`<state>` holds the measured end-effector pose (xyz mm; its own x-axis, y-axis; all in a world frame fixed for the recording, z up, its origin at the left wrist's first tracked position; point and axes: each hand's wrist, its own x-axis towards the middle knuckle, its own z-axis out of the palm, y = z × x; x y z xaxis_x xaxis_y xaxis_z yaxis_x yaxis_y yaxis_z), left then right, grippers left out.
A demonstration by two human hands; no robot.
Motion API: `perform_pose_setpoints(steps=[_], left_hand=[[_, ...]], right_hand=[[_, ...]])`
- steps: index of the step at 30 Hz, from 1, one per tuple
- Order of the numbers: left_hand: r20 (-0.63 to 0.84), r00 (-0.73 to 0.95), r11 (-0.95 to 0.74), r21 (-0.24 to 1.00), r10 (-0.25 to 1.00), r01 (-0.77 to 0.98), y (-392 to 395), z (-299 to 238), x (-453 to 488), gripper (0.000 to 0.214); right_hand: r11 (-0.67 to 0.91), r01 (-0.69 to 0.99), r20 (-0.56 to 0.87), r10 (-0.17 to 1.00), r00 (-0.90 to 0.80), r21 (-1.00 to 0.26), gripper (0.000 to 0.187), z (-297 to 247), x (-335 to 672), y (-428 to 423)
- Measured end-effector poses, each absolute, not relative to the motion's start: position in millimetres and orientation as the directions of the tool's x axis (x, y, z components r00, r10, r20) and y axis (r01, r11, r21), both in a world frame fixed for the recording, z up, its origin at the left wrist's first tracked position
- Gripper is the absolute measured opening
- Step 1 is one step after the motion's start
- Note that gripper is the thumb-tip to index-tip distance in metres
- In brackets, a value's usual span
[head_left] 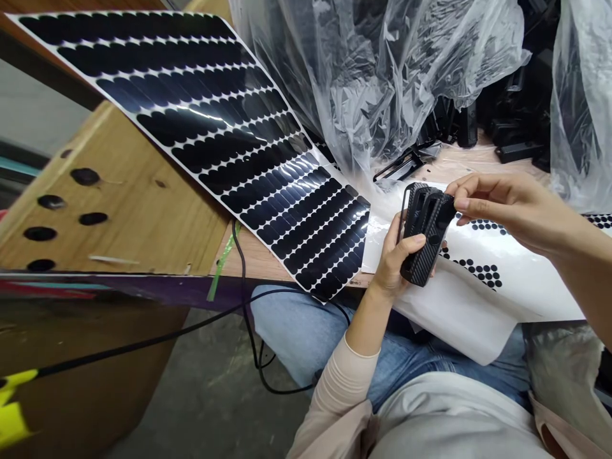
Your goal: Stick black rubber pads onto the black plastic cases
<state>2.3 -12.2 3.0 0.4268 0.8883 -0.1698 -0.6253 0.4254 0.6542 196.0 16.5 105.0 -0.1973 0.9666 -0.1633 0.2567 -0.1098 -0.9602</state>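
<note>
My left hand (394, 258) is wrapped around black plastic casings (423, 248) with a carbon-fibre-like weave, held tilted above the table; how many there are I cannot tell. At their upper right corner my right hand (497, 204) has thumb and forefinger pinched together. Whatever sits between those fingertips is too small or hidden to make out. Beneath both hands lies a white backing sheet (530, 280) with small round black stickers (485, 274) on it, its front edge curling over my lap.
A large sheet of black elongated stickers (229, 121) slants up on the left, by a wooden board with holes (109, 204). Clear plastic bags (373, 83) and more black casings (521, 140) are at the back. A black cable (191, 328) hangs by the table edge.
</note>
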Motion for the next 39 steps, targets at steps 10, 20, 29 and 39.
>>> perform_pose_setpoints(steps=[10,20,29,39], left_hand=[[-0.163,0.447,0.433,0.661,0.88,-0.612,-11.5,3.8,1.5,0.064],[-0.153,0.434,0.416,0.67,0.888,-0.615,-11.6,2.9,1.7,0.063],[-0.157,0.442,0.426,0.665,0.883,-0.614,-12.1,0.7,1.5,0.065],[-0.133,0.444,0.405,0.687,0.886,-0.603,-12.0,0.2,2.3,0.062]], right_hand=[[-0.079,0.301,-0.143,0.97,-0.196,-0.95,0.051,105.8,195.6,15.8],[-0.031,0.341,-0.098,0.979,-0.18,-0.94,0.051,102.2,195.4,13.9],[0.033,0.408,-0.035,0.987,-0.158,-0.913,0.041,100.9,194.7,9.9],[0.212,0.56,0.125,0.974,-0.191,-0.801,0.026,97.9,193.6,6.4]])
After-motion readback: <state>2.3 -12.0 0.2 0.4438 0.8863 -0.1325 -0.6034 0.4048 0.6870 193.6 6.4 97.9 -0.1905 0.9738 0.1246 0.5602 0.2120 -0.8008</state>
